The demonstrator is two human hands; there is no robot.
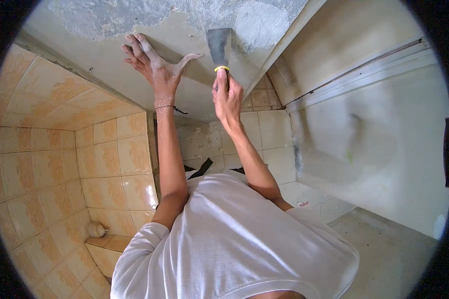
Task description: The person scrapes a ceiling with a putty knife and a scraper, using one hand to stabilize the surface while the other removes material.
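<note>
My right hand (pixel 228 97) is wrapped round the dark handle of a putty knife (pixel 218 47), which has a yellow ring at the base of its wide metal blade. The blade points up the wall (pixel 184 89), its edge at the border between beige paint and bare grey patches. To the left, my left hand (pixel 159 70) rests against the painted part with fingers spread and thumb stretched toward the blade. Pale dust coats its fingers, and a dark cord circles the wrist. Whether the blade's edge touches the surface I cannot tell.
Orange-patterned tiles (pixel 40 169) cover the walls at the left, where a round object (pixel 96 229) sits by a tiled ledge (pixel 115 243). On the right is a large whitish panel (pixel 374 144) beside a metal frame strip (pixel 359 72). Pale floor tiles (pixel 277 130) lie below my arms.
</note>
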